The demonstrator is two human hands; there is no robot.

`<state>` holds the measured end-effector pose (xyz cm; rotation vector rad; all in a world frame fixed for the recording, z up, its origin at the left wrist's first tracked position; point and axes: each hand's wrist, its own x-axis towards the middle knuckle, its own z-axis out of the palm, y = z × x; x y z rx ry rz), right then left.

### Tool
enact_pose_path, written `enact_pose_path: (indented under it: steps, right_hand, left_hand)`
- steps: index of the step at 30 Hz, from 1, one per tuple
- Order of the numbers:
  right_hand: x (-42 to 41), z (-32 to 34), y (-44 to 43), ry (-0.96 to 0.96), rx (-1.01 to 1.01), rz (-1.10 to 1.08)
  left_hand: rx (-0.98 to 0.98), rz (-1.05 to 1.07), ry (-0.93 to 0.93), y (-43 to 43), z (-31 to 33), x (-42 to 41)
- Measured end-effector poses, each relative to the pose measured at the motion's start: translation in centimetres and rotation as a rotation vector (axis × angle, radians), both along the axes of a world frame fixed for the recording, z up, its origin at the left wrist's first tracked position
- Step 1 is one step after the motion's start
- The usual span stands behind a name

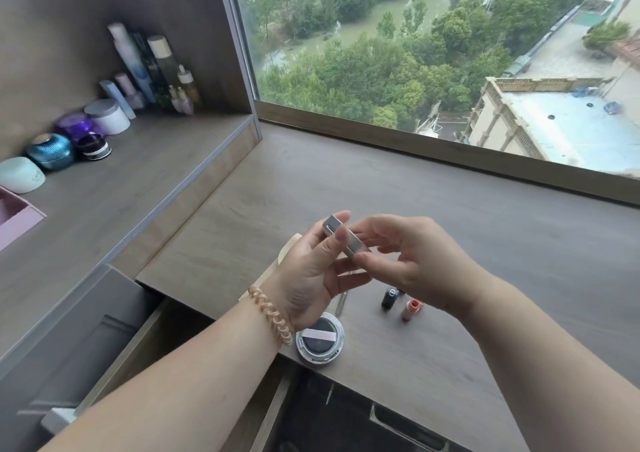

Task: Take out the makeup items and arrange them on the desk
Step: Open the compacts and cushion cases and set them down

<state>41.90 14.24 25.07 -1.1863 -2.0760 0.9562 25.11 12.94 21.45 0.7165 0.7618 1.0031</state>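
Both forearms fill the foreground above an open drawer (pixel 194 375) under the desk's near edge. On the desk (pixel 450 243) itself, a round compact (pixel 320 342) sits right at that near edge, partly overhanging the drawer; a wrist dropping to set something down could likely nudge it off. Behind it, two small lipsticks (pixel 401 304) lie close together. Above them the left hand (pixel 311 271) and right hand (pixel 412 261) both pinch a silver rectangular case (pixel 341 238), fingers closed on its ends, held clear of the desk. Slack in either grip might drop it onto the lipsticks and scatter them.
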Motion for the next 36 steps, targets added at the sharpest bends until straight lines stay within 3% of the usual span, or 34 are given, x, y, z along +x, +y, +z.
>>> enact_pose_path:
  steps: [5,9,13,17,27,31,36]
  right_hand:
    - [0.6,0.6,-0.2,-0.014,-0.068,0.033]
    - [-0.5,1.2,-0.1,-0.378,0.201,0.087]
    - [-1.2,0.3,0.5,-0.45,0.332,0.071]
    - [-1.2,-0.8,0.5,-0.356,0.414,0.04]
    - [-0.9,-1.1,1.3,-0.303,0.255,0.009]
    - [-0.5,-0.8,1.8,-0.218,0.263,-0.066]
    - [-0.2,-2.0,2.7,0.069,0.14,-0.351]
  left_hand:
    - [0.0,-0.002,0.04,0.1,-0.4,0.4]
    - [-0.013,0.019,-0.061,0.4,-0.5,0.7]
    - [0.047,0.016,-0.079,0.7,-0.8,0.9]
    - [0.029,0.073,-0.076,0.9,-1.1,0.9]
    - [-0.001,0.105,0.051,0.2,-1.2,1.2]
    - [0.008,0.042,-0.062,0.1,-0.9,0.8]
    - [0.015,-0.104,-0.212,0.0,-0.7,-0.4]
